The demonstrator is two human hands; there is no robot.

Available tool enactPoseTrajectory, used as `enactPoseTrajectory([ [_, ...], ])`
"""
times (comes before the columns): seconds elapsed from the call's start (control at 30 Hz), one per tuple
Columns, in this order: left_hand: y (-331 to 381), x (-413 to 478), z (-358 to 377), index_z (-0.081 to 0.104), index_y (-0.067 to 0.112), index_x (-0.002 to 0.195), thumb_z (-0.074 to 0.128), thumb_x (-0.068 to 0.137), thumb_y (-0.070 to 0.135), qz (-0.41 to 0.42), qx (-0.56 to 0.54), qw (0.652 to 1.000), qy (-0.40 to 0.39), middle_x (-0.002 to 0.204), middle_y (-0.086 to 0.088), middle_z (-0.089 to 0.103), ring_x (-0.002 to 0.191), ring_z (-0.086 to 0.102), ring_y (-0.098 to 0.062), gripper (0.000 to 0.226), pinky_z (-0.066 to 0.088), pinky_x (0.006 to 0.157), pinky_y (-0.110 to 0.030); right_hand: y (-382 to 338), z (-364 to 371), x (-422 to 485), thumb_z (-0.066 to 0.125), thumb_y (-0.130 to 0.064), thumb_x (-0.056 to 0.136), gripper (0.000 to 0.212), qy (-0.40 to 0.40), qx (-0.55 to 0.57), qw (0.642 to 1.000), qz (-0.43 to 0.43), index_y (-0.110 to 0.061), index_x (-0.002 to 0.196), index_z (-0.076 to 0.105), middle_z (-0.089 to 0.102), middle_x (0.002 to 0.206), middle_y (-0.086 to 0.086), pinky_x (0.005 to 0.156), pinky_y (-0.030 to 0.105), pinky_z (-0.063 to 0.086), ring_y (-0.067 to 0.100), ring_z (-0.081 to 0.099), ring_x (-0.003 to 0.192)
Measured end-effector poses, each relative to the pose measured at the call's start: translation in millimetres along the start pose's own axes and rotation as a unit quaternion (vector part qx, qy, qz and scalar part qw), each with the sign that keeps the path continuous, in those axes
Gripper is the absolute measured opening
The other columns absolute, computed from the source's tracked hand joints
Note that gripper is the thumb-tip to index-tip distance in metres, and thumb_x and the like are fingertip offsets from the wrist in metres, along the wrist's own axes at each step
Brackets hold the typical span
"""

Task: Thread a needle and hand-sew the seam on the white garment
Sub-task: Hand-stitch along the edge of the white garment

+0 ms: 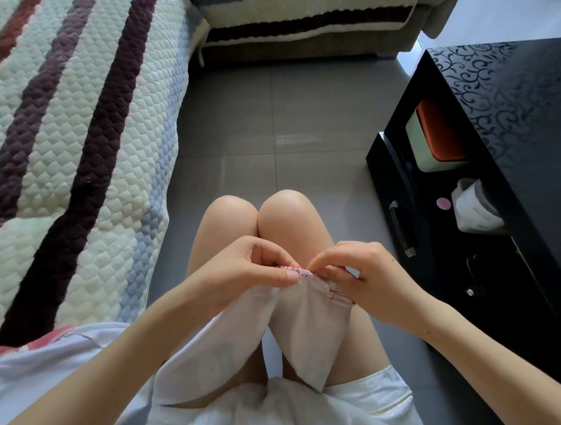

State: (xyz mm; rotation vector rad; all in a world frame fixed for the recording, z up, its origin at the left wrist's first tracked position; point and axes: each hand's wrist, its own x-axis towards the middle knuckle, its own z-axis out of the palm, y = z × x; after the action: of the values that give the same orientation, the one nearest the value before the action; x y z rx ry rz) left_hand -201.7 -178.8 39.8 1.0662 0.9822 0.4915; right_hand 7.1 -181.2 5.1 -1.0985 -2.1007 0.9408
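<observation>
- The person is sitting with bare knees together, holding the garment up over the lap with both hands.
- The left hand is pinching the garment's top edge. Its thumb is pressing flat on the near side of the cloth and its curled fingers are backing it from the far side.
- The right hand is gripping the same edge just beside the left hand. Its forefinger and thumb are closing tightly together at the end of the seam, and its lower fingers are curling round the cloth.
- Whether the right fingertips are pinching anything besides cloth I cannot tell; it is too small to make out.
- The seam is running along the raised edge between the two hands and is showing a row of small red stitches.
- Red thread is lying in short lines on the cloth just under the right hand.
- The rest of the garment is hanging down in two folds between the forearms, reaching the white shorts.
- A striped quilt is covering the seat on the left.
- A black table is standing on the grey floor to the right, with an orange-lidded box sitting on its lower shelf.
</observation>
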Motion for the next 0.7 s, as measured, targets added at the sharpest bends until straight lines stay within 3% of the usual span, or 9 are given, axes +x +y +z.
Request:
enactPoseTrajectory([
  [0.1, -1, 0, 0, 0.078, 0.018, 0.069, 0.070, 0.070, 0.012, 0.000, -0.003, 1.000, -0.007, 0.069, 0.002, 0.069, 0.064, 0.057, -0.004, 0.010, 0.044, 0.064, -0.013, 1, 1, 0, 0.054, -0.017, 0.084, 0.018, 0.000, 0.025, 1.000, 0.008, -0.023, 0.088, 0.071, 0.068, 0.081, -0.008, 0.064, 0.034, 0.048, 0.017, 0.063, 0.069],
  [0.17, -2, -1, 0, 0.078, 0.019, 0.068, 0.071, 0.070, 0.011, 0.001, -0.010, 1.000, -0.011, 0.067, 0.002, 0.068, 0.062, 0.056, -0.003, 0.011, 0.043, 0.063, -0.013, 1, 2, 0, 0.055, -0.011, 0.084, 0.020, -0.006, 0.042, 0.999, 0.012, -0.025, 0.091, 0.068, 0.068, 0.083, -0.009, 0.065, 0.033, 0.049, 0.014, 0.063, 0.071],
  [0.3, -3, -1, 1, 0.077, 0.016, 0.068, 0.075, 0.065, 0.013, -0.001, -0.019, 1.000, -0.021, 0.063, 0.002, 0.065, 0.058, 0.054, -0.003, 0.005, 0.042, 0.059, -0.012, -1, 5, 0, 0.052, -0.017, 0.086, 0.019, -0.012, 0.069, 0.998, -0.002, -0.027, 0.095, 0.066, 0.065, 0.081, -0.022, 0.068, 0.018, 0.048, 0.003, 0.062, 0.074],
  [0.53, -6, -1, 5, 0.077, 0.016, 0.068, 0.071, 0.069, 0.012, 0.008, 0.003, 1.000, 0.015, 0.065, 0.001, 0.066, 0.062, 0.056, -0.004, 0.008, 0.043, 0.063, -0.013, -3, 14, -7, 0.055, -0.017, 0.088, 0.015, 0.014, 0.104, 0.994, 0.007, -0.028, 0.095, 0.063, 0.068, 0.087, -0.008, 0.066, 0.019, 0.049, 0.013, 0.063, 0.070],
  [0.7, -7, -2, 5, 0.078, 0.018, 0.071, 0.070, 0.073, 0.017, 0.012, -0.006, 1.000, 0.017, 0.073, -0.004, 0.069, 0.075, 0.057, -0.014, 0.008, 0.043, 0.071, -0.020, 8, 9, -10, 0.054, -0.025, 0.089, 0.019, 0.021, 0.026, 0.999, 0.004, -0.014, 0.090, 0.068, 0.066, 0.081, -0.015, 0.067, 0.020, 0.049, 0.006, 0.061, 0.073],
])
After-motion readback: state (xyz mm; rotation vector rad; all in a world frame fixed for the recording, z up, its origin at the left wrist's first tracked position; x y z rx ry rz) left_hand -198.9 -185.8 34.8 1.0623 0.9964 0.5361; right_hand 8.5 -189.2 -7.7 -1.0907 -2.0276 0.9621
